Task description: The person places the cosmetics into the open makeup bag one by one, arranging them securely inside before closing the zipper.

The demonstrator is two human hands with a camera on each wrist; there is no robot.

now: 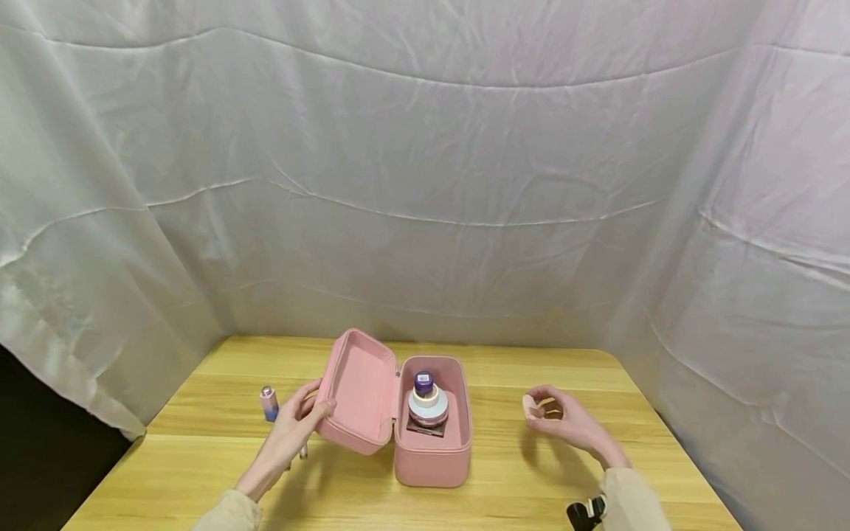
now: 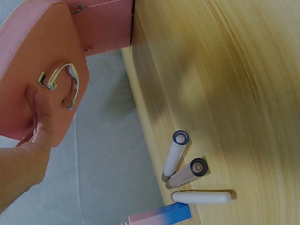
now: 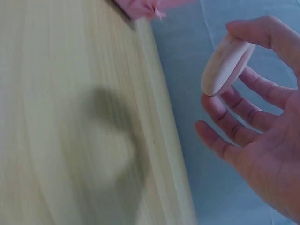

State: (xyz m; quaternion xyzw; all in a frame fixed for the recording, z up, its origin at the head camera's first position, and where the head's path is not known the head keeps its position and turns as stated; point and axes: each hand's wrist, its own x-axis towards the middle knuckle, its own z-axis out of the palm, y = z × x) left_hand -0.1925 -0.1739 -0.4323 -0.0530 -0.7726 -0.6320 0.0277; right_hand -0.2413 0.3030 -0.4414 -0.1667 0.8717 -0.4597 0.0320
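- Clearly, the fingers of the left hand [image 1: 292, 424] grip the lid [image 1: 361, 387] of an open pink boxy case [image 1: 434, 468].
- Right of the case, the right hand [image 1: 569, 424] pinches a pale pink, rounded disc [image 3: 222, 65] above the table [image 1: 518, 501].
- Inside the case: round, purple-and-white containers [image 1: 428, 405].

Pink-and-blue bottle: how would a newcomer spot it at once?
On the wooden table, find the open pink case, then the left hand gripping its lid. The bottle is just left of that hand in the head view; its pink-to-blue fade sets it apart from the three tubes nearby.
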